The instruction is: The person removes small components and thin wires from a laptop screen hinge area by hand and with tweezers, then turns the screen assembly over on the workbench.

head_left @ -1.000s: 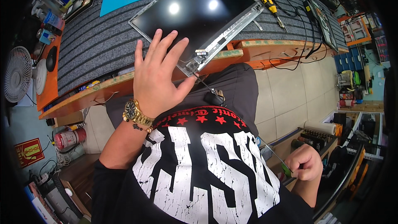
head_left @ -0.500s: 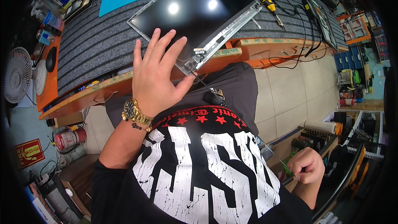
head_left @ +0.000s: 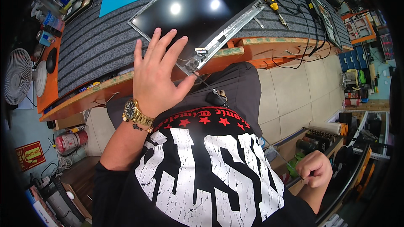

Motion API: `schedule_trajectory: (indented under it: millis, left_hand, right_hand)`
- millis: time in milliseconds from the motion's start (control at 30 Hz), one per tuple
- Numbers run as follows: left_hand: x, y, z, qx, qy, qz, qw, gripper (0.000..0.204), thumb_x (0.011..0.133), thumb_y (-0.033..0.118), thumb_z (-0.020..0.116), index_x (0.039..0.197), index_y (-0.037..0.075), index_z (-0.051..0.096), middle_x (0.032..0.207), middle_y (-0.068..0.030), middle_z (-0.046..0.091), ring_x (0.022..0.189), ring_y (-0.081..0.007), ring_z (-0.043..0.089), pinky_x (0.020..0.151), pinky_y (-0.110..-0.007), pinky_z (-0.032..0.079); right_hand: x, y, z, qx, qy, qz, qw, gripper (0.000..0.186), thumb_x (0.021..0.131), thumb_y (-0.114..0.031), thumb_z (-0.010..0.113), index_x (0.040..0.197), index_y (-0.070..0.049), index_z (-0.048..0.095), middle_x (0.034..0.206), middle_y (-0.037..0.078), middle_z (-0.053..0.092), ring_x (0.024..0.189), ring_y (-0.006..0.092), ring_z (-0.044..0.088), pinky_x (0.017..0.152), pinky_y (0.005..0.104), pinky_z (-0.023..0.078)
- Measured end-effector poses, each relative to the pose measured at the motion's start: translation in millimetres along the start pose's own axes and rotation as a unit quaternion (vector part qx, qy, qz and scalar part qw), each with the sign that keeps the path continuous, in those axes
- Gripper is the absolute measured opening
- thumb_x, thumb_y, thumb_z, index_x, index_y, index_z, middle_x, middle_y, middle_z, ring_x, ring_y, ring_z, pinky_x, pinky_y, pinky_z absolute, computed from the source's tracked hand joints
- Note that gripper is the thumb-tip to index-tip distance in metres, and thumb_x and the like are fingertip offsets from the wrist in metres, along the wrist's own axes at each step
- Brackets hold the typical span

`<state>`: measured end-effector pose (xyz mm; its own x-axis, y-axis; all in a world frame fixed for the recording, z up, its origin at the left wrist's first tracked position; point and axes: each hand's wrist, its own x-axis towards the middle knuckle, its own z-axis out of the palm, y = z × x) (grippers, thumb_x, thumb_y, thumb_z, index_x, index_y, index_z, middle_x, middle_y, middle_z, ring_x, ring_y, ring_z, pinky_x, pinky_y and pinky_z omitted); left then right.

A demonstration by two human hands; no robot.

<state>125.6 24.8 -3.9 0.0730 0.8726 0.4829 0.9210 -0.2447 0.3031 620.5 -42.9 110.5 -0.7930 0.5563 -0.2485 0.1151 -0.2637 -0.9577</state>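
Signs: red rectangular plaque lower left, far from left hand.

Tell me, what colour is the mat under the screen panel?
Grey with dark ribbed stripes: the mat under the screen panel, head view.

We wear a black T-shirt with short sleeves, printed across the chest with large cracked white block letters, and above them a row of red stars under an arc of red lettering. On our left wrist sits a gold metal watch with a dark dial and a link band. Our legs are covered in dark grey trousers.
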Motion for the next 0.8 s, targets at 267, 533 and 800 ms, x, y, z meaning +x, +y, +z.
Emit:
schedule_trajectory:
  millis: [267,533,800]
  left_hand:
    - [0,0,-1,-0.003,-0.001,-0.001,1.0,0.08,0.086,0.034,0.091,0.16,0.016,0.068,0.171,-0.0137,0.061,0.165,-0.0452,0.049,0.135,-0.071,0.028]
    - [0,0,-1,0.003,-0.003,0.0,1.0,0.081,0.085,0.033,0.092,0.16,0.016,0.068,0.171,-0.0137,0.061,0.165,-0.045,0.049,0.135,-0.071,0.028]
    - [1,0,-1,0.003,-0.002,0.0,1.0,0.081,0.084,0.033,0.092,0.16,0.015,0.068,0.171,-0.0137,0.061,0.165,-0.0449,0.049,0.135,-0.07,0.028]
  right_hand:
    - [-11,8,-4,0.012,0.025,-0.018,0.999,0.016,0.072,0.008,0.074,0.067,0.004,0.059,0.061,0.012,0.054,0.05,0.0281,0.048,0.049,0.0388,0.034]
    - [-19,11,-9,0.027,0.038,-0.03,0.998,0.013,0.071,0.008,0.073,0.067,0.006,0.061,0.059,0.013,0.054,0.048,0.0279,0.048,0.049,0.0384,0.036]
    - [-21,14,-8,0.041,0.044,-0.055,0.997,0.017,0.076,0.004,0.08,0.065,0.007,0.066,0.056,0.013,0.056,0.042,0.0253,0.047,0.044,0.0389,0.03]
